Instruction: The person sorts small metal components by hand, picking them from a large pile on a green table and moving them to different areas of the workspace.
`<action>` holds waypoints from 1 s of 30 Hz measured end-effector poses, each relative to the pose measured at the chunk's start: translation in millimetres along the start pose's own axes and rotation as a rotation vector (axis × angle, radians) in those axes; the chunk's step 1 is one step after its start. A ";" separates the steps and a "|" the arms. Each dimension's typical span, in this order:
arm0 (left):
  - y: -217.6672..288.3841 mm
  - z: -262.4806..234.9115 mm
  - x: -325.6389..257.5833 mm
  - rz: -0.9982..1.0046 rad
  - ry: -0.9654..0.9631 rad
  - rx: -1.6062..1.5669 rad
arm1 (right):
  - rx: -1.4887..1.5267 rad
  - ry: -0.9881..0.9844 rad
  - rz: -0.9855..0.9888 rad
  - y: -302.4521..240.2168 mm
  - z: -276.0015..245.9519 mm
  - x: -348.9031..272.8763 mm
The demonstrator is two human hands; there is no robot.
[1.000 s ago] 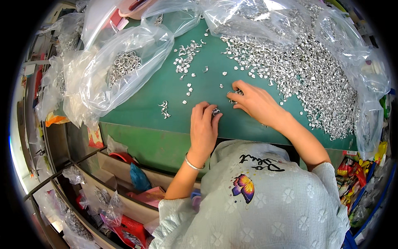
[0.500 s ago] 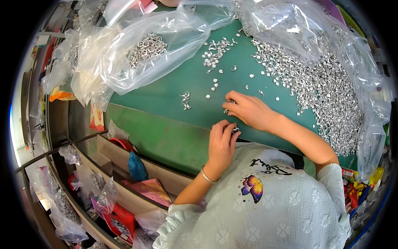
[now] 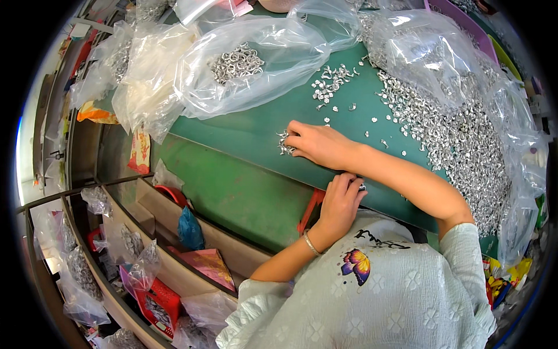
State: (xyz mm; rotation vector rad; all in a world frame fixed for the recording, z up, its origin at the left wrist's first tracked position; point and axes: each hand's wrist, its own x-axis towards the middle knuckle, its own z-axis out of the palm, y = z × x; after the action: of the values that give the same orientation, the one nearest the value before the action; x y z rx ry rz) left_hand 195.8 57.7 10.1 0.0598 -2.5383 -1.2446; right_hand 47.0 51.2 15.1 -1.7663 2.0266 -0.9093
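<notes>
My right hand (image 3: 318, 145) reaches left across the green table (image 3: 244, 136), its bent fingertips on a small cluster of silver metal pieces (image 3: 283, 143). Whether it grips any is hidden. My left hand (image 3: 341, 200), with a thin bracelet on the wrist, rests curled at the table's front edge under my right forearm. A small silver piece (image 3: 362, 187) shows at its fingertips. A broad heap of the same silver pieces (image 3: 465, 139) lies to the right on clear plastic. A smaller scatter of pieces (image 3: 328, 87) lies further back.
Clear plastic bags (image 3: 250, 64) holding metal rings sit at the back left. More bags (image 3: 430, 52) cover the back right. Below the table's green front panel (image 3: 232, 192) are shelves with bagged parts (image 3: 78, 273), a red box (image 3: 160, 302) and a blue bag (image 3: 190, 228).
My right hand has slid left from beside the big heap to the small cluster. My left hand has drawn back to the table's front edge. The view has shifted.
</notes>
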 end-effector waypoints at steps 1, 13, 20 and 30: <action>-0.5 0.2 0.0 0.001 -0.010 0.002 | 0.019 0.026 0.003 -1.1 -1.8 -0.3; -1.1 -3.7 19.9 -0.001 0.074 0.068 | -0.340 0.121 -0.097 32.5 -31.6 -30.6; -55.5 -52.5 47.3 -0.148 0.205 0.497 | -0.388 0.277 0.053 61.2 -68.7 -84.2; -112.0 -92.3 86.2 -0.089 0.257 0.565 | -0.235 0.269 0.289 16.4 -94.9 -133.7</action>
State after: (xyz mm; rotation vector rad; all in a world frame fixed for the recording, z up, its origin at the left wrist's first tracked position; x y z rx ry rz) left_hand 130.1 -97.3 -1.7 0.4302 -2.5881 -0.4698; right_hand 3.4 205.5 52.7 -1.4630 2.5713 -0.8848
